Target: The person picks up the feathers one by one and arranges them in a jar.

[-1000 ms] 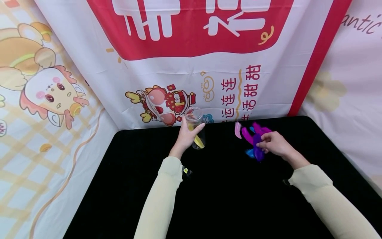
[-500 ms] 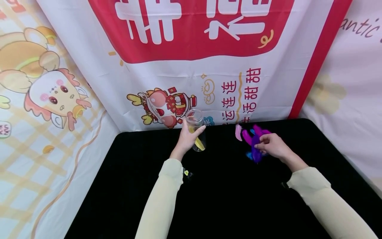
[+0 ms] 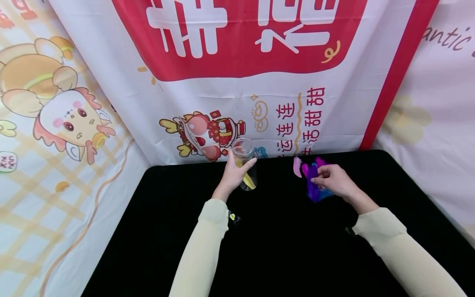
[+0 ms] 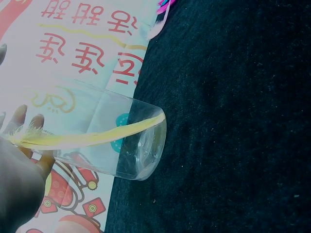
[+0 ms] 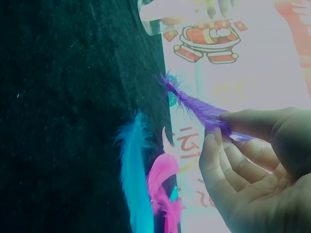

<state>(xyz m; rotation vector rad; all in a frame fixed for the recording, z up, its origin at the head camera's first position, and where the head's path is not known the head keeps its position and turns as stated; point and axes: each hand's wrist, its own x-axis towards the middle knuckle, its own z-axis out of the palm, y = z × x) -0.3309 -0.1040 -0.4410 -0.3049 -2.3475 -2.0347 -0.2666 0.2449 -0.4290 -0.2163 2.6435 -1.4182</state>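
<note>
My left hand (image 3: 231,173) grips a clear plastic jar (image 3: 243,149) near the back edge of the table. Inside the jar a yellow feather (image 4: 92,139) leans from the bottom up toward the open mouth. My right hand (image 3: 335,180) pinches a purple feather (image 5: 199,109) between thumb and fingertips. In the right wrist view it is held above the other feathers. Below it lie a blue feather (image 5: 135,170) and a bright pink feather (image 5: 163,179). A pale pink feather (image 3: 297,166) lies just left of that pile.
A black cloth covers the table (image 3: 267,247). Printed white and red fabric (image 3: 208,95) hangs right behind its back edge, and another printed sheet (image 3: 74,198) hangs at the left. A small dark item with a yellow mark (image 3: 233,217) shows beside the left cuff.
My right hand has moved slightly left with the purple feather, drawing it off the pile. The left hand keeps its hold on the jar. The head view has tilted a little.
</note>
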